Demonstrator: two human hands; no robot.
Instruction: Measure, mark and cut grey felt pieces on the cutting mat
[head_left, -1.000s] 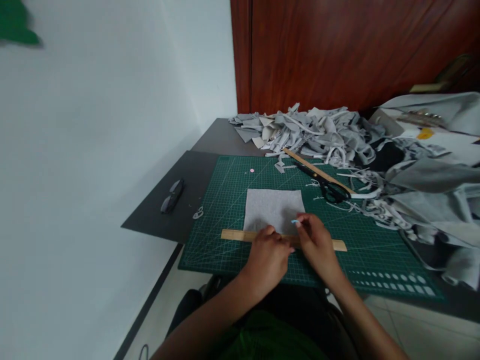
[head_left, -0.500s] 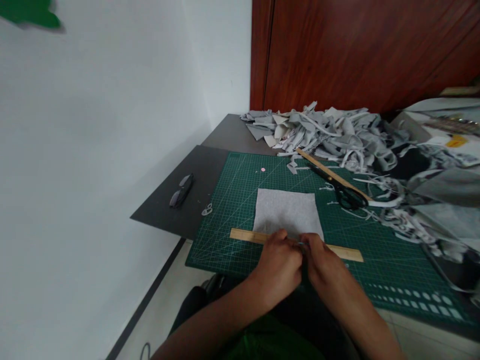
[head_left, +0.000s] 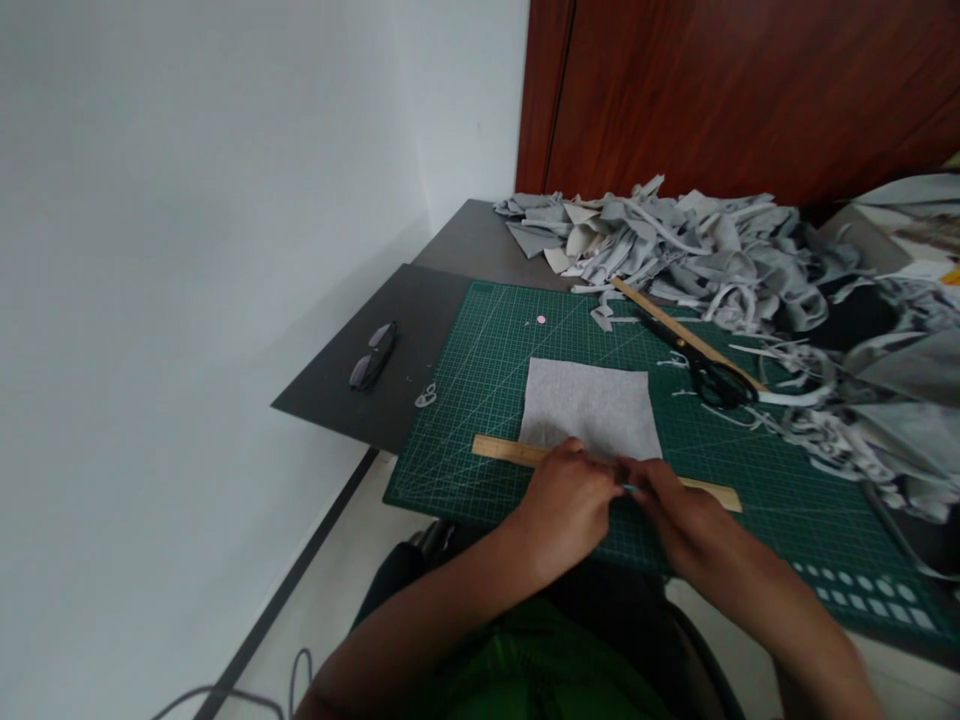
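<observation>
A square piece of light grey cloth (head_left: pixel 589 402) lies flat on the green cutting mat (head_left: pixel 480 345). Across its near edge runs a wooden ruler (head_left: pixel 504 450), with both ends showing past my hands. My left hand (head_left: pixel 571 505) is closed and rests at the ruler's middle; whatever its fingers grip is hidden. Close beside it, my right hand (head_left: pixel 675 505) is closed in a pinch on a small light-blue thing (head_left: pixel 631 488), of which only a sliver shows between the hands. Its kind cannot be made out.
Black-handled scissors (head_left: pixel 716 383) lie beside a wooden stick (head_left: pixel 675 335) at the right. Heaped grey fabric scraps (head_left: pixel 675 240) fill the back and right. Glasses (head_left: pixel 373 356) lie on the dark board (head_left: pixel 337 385) at left, near a small whitish loop (head_left: pixel 426 396).
The view has shifted a little. My right hand has drawn slightly rightward and flattened, and more of the light-blue thing shows. My left hand stays at the ruler.
</observation>
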